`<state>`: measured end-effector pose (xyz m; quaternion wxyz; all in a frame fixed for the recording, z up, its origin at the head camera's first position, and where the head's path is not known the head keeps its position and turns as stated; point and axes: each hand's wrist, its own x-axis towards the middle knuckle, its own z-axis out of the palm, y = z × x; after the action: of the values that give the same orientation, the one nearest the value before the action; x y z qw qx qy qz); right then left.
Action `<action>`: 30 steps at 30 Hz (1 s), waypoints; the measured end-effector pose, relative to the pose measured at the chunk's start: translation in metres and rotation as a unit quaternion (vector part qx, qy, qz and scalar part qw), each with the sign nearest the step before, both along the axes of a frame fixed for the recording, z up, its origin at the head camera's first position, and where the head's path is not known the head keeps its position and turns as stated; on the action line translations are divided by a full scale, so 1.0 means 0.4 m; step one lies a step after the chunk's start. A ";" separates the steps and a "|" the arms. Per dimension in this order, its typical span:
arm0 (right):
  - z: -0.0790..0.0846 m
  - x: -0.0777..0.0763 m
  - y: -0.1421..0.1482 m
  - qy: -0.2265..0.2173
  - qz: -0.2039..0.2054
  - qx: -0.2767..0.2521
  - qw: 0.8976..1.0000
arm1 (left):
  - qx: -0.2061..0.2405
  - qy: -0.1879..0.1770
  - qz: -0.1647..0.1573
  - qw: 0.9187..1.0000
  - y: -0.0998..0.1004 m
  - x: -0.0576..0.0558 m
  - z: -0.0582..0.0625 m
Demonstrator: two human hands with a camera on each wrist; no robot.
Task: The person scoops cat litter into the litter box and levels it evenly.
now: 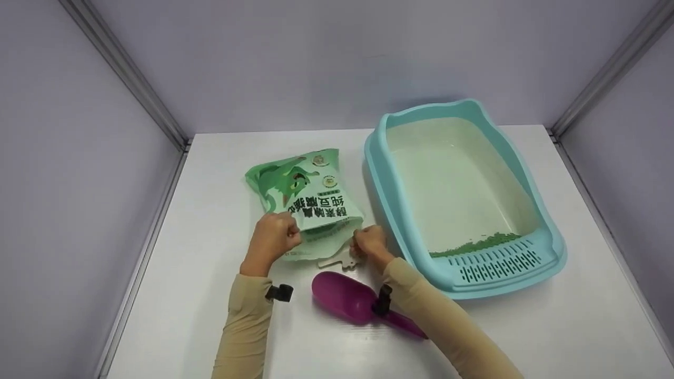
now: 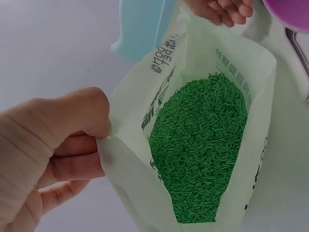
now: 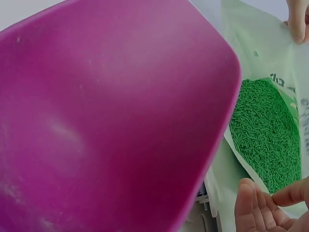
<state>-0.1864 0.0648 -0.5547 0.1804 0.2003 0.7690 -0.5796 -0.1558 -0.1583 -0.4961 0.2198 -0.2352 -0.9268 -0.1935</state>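
A green and white bag of cat litter lies on the table with its mouth towards the person. Green litter pellets show inside through the opened mouth. My left hand pinches the left edge of the mouth between thumb and fingers, as the left wrist view shows closely. At the opposite edge, my right hand pinches the bag's rim, its thumb and a fingertip meeting there in the right wrist view. Below that wrist lies a purple scoop, its handle partly under the right forearm.
A light blue litter box stands on the right, with green pellets along its near end by a slotted ledge. A small pale flat object with an uneven outline lies between bag and scoop. Walls enclose the white table at the back and sides.
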 end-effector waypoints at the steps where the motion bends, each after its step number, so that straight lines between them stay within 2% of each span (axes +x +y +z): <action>1: -0.001 0.001 0.002 -0.004 -0.005 -0.015 1.000 | 0.000 0.007 0.000 1.000 -0.001 -0.001 0.001; 5: 0.000 0.005 0.009 -0.020 -0.020 -0.067 0.997 | -0.004 0.031 -0.003 1.000 -0.005 -0.005 0.003; 11: 0.003 0.019 0.016 0.008 -0.001 -0.061 0.998 | 0.000 0.057 -0.006 0.998 -0.008 -0.006 0.013; 18: 0.004 0.052 0.018 0.068 0.065 0.026 0.995 | 0.029 0.044 -0.014 0.999 -0.005 -0.001 0.032; 24: 0.011 0.073 0.020 0.087 0.089 0.050 0.991 | 0.038 0.043 -0.012 0.998 -0.007 -0.003 0.035; 26: 0.012 0.079 0.025 0.100 0.100 0.070 0.987 | 0.041 0.052 -0.010 0.998 -0.009 -0.004 0.036; 30: 0.013 0.094 0.039 0.141 0.128 0.130 0.973 | 0.043 0.060 0.000 0.997 -0.013 -0.005 0.037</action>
<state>-0.1487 0.0805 -0.5494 0.1150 0.0377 0.8749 -0.4690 -0.1580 -0.1634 -0.4811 0.2848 -0.2369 -0.9027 -0.2190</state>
